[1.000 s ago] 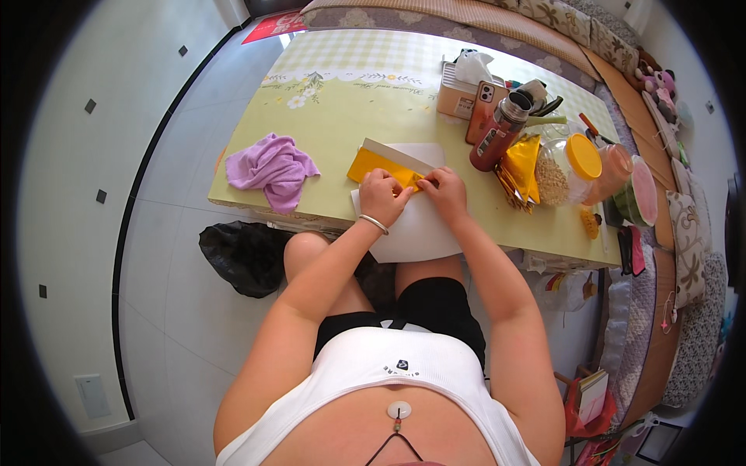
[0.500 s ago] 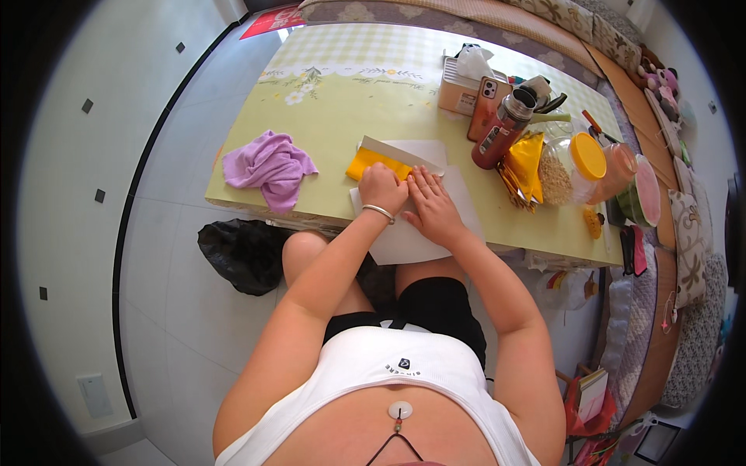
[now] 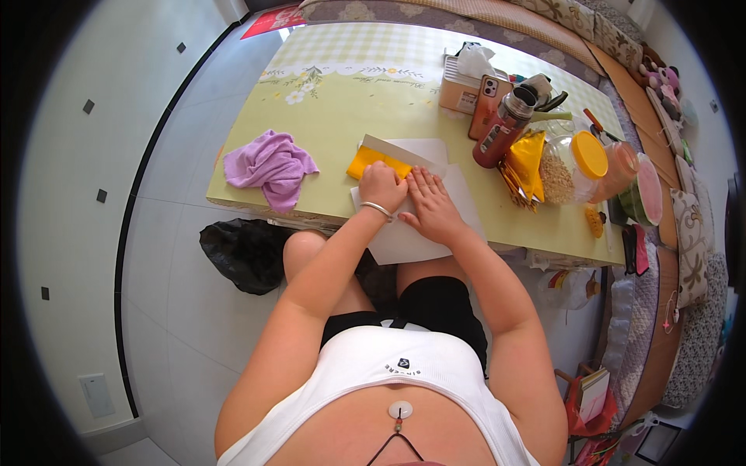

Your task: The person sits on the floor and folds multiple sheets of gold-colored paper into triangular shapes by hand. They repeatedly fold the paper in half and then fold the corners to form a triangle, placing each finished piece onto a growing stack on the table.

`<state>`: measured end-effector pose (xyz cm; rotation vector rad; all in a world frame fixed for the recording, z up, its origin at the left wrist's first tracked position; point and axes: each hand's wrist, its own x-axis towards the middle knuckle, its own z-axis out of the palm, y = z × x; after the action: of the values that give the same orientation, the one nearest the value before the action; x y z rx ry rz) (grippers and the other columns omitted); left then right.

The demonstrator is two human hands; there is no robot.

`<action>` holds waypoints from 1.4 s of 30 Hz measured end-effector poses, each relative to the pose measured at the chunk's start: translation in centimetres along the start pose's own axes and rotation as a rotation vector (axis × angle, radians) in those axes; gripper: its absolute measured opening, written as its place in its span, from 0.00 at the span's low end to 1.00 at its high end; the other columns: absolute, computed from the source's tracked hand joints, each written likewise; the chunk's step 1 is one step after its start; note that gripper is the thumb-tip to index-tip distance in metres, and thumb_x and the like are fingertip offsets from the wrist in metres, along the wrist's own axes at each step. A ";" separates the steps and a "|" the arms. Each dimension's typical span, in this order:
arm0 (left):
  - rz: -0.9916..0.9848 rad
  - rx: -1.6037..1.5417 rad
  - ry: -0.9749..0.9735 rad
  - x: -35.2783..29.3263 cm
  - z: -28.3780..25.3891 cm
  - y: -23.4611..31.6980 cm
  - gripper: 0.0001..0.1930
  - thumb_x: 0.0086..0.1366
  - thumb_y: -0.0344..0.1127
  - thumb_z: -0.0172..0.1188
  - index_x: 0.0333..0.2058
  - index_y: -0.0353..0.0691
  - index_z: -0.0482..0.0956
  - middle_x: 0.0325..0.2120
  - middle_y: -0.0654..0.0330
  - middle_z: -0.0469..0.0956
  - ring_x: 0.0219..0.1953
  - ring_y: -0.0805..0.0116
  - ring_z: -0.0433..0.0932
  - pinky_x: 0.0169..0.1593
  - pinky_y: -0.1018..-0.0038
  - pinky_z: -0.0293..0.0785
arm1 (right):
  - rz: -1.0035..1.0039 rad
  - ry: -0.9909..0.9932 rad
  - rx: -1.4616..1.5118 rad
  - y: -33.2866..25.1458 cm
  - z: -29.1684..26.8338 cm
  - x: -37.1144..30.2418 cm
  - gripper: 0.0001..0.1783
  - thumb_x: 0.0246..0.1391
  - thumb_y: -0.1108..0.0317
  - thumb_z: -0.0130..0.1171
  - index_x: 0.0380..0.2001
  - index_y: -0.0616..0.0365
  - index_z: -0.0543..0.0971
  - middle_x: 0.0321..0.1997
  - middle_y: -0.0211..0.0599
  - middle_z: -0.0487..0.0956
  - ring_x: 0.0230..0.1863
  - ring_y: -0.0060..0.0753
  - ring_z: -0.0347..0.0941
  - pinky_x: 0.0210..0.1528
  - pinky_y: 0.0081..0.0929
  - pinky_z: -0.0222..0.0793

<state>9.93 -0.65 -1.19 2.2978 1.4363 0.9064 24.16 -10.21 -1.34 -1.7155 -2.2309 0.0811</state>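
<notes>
A flat yellow piece (image 3: 364,161), possibly paper, with a pale strip (image 3: 398,149) along its far edge, lies on white sheets (image 3: 412,245) near the table's front edge. On its near side rests my left hand (image 3: 381,186), fingers curled in and closed; what they hold, if anything, is hidden underneath. My right hand (image 3: 432,205) lies flat beside it, fingers stretched out over the right end of the yellow piece and the white sheets. The two hands are close together at the fingertips.
A purple cloth (image 3: 270,169) lies crumpled left. To the right stand a red thermos (image 3: 501,132), phone (image 3: 483,107), tissue box (image 3: 458,95), gold foil bags (image 3: 522,172), a yellow-lidded jar (image 3: 559,177) and a cut watermelon (image 3: 643,193). A black bag (image 3: 241,255) sits below the table.
</notes>
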 end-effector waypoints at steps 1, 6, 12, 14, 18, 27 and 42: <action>0.012 -0.052 -0.057 0.0 -0.3 -0.6 0.09 0.51 0.36 0.68 0.19 0.38 0.82 0.27 0.52 0.78 0.34 0.51 0.77 0.42 0.57 0.74 | -0.007 -0.025 -0.013 -0.2 -0.1 0.1 0.48 0.62 0.37 0.51 0.71 0.65 0.59 0.77 0.58 0.52 0.80 0.53 0.41 0.78 0.48 0.34; 0.262 -0.134 -0.121 0.1 -5.2 -2.8 0.05 0.49 0.32 0.66 0.24 0.40 0.79 0.30 0.56 0.78 0.39 0.54 0.76 0.44 0.59 0.72 | -0.028 -0.106 -0.009 -0.7 -1.5 0.0 0.43 0.57 0.35 0.56 0.71 0.41 0.64 0.77 0.61 0.49 0.79 0.59 0.40 0.77 0.51 0.34; 0.711 0.068 -0.212 0.8 -10.1 -6.9 0.14 0.49 0.27 0.63 0.38 0.41 0.82 0.43 0.57 0.81 0.50 0.54 0.77 0.54 0.60 0.71 | -0.114 -0.091 0.191 0.7 -2.6 -0.3 0.32 0.53 0.41 0.65 0.62 0.30 0.77 0.77 0.60 0.51 0.79 0.59 0.42 0.77 0.51 0.37; 0.826 0.123 -0.172 0.6 -10.4 -7.1 0.13 0.51 0.29 0.63 0.39 0.40 0.82 0.44 0.57 0.81 0.50 0.55 0.77 0.55 0.60 0.71 | -0.143 -0.080 0.279 1.6 -2.7 -0.2 0.27 0.53 0.45 0.66 0.58 0.33 0.81 0.77 0.58 0.54 0.78 0.57 0.44 0.77 0.51 0.37; 0.998 0.224 -0.073 0.5 -10.1 -7.1 0.10 0.55 0.31 0.61 0.37 0.41 0.83 0.42 0.59 0.82 0.48 0.58 0.79 0.56 0.61 0.72 | -0.151 -0.089 0.448 2.8 -3.2 0.2 0.20 0.54 0.52 0.67 0.51 0.36 0.86 0.75 0.53 0.59 0.78 0.54 0.46 0.77 0.51 0.36; 0.843 -0.019 -0.211 -2.7 -9.7 -5.3 0.11 0.48 0.28 0.64 0.33 0.40 0.82 0.35 0.59 0.81 0.42 0.57 0.79 0.51 0.63 0.74 | -0.041 0.048 0.442 -1.9 -3.1 0.2 0.10 0.47 0.66 0.70 0.34 0.53 0.84 0.57 0.44 0.78 0.64 0.53 0.70 0.69 0.44 0.62; 0.110 -0.263 -0.182 -1.3 -6.6 -7.1 0.07 0.52 0.35 0.69 0.22 0.39 0.83 0.28 0.57 0.79 0.39 0.56 0.75 0.46 0.63 0.72 | 0.212 0.477 0.254 -6.2 1.1 1.8 0.10 0.45 0.65 0.70 0.23 0.59 0.80 0.41 0.39 0.77 0.48 0.46 0.72 0.53 0.40 0.69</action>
<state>0.31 0.95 -0.42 2.2131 1.0574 0.8354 17.63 -10.06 -0.54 -1.6212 -1.6216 0.0021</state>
